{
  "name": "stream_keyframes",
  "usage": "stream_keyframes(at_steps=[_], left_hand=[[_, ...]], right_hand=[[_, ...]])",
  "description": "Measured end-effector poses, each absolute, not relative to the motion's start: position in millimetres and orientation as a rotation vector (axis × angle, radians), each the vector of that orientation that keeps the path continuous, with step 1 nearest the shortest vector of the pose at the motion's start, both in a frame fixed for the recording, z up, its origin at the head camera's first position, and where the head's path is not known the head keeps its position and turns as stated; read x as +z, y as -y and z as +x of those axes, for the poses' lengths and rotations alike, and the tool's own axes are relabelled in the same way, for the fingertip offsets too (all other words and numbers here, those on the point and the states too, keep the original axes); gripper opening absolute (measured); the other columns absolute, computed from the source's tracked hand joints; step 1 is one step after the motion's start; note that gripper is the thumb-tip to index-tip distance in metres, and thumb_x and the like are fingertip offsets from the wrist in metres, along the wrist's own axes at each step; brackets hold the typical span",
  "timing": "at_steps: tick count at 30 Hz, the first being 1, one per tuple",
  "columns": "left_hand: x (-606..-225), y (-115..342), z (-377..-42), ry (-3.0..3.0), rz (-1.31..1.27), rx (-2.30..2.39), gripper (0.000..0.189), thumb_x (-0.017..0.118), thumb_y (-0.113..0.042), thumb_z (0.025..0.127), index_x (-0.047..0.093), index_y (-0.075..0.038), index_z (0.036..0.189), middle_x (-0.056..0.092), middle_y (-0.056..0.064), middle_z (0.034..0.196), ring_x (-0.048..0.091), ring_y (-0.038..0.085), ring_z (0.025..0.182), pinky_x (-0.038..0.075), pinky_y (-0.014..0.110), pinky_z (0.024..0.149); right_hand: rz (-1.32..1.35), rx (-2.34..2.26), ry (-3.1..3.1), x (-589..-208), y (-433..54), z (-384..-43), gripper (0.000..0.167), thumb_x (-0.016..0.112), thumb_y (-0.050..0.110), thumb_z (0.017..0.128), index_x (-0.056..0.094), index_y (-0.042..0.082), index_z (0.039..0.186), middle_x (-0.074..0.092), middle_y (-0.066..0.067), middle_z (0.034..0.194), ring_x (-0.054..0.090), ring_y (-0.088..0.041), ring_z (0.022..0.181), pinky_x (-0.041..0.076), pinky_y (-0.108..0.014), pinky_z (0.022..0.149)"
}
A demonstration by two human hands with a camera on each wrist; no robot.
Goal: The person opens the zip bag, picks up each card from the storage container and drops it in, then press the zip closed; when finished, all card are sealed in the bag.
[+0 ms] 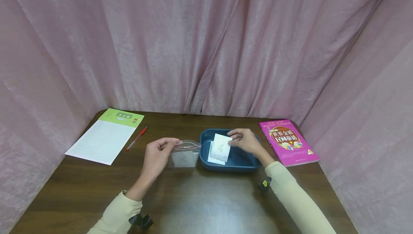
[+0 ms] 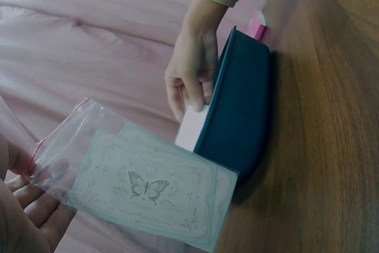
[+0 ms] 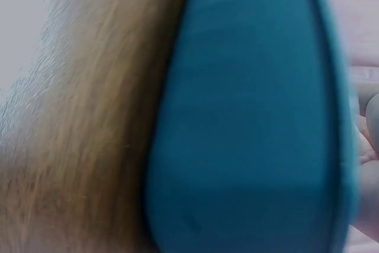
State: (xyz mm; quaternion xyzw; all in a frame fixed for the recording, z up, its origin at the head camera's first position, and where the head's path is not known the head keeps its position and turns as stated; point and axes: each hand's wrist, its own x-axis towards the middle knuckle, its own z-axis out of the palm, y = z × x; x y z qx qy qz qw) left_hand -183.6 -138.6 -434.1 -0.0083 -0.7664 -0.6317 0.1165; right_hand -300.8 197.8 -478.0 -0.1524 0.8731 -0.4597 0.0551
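Observation:
My left hand (image 1: 158, 155) pinches the top edge of a clear zip bag (image 1: 186, 145), whose mouth gapes a little. Inside it are printed paper cards (image 2: 148, 185), the front one with a butterfly drawing. Just right of the bag stands a blue plastic bin (image 1: 240, 168). My right hand (image 1: 243, 140) is over the bin and pinches the right edge of a white card (image 1: 221, 148) with a small drawing. Another white card (image 1: 217, 161) lies partly hidden beneath that one in the bin. In the right wrist view, the bin wall (image 3: 254, 111) covers most of the work.
A lined writing pad (image 1: 103, 137) with a green header lies at the left of the wooden table (image 1: 180, 198), a red pen (image 1: 137, 138) beside it. Right of the bin lies a pink book (image 1: 288, 142). Pink curtains (image 1: 161, 47) hang around the table.

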Motion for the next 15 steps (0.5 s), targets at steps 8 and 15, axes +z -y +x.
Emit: stream_keyframes(at_steps=[8,15], left_hand=[[-434.2,139.3,-184.1,2.247,-0.014,-1.851,0.019,0.068,-0.024,0.099,0.08,-0.009,0.101,0.079,0.007,0.096,0.049,0.011,0.061,0.033,0.024,0.052],[-432.9,138.7,-183.1,2.24,-0.021,-1.859,0.019,0.069,-0.024,0.099,0.08,-0.009,0.102,0.079,0.006,0.097,0.05,0.009,0.063,0.033,0.024,0.054]], right_hand=[[-0.517,-1.529,-2.607,-458.9,-200.3,-293.4,0.028,0.079,0.012,0.089,0.074,0.004,0.115,0.073,-0.012,0.097,0.073,-0.024,0.086,0.061,-0.036,0.076],[-0.64,-1.517,-2.706,-439.2,-194.0,-284.2,0.024,0.081,0.015,0.088,0.076,0.009,0.111,0.076,-0.009,0.097,0.074,-0.021,0.083,0.06,-0.033,0.073]])
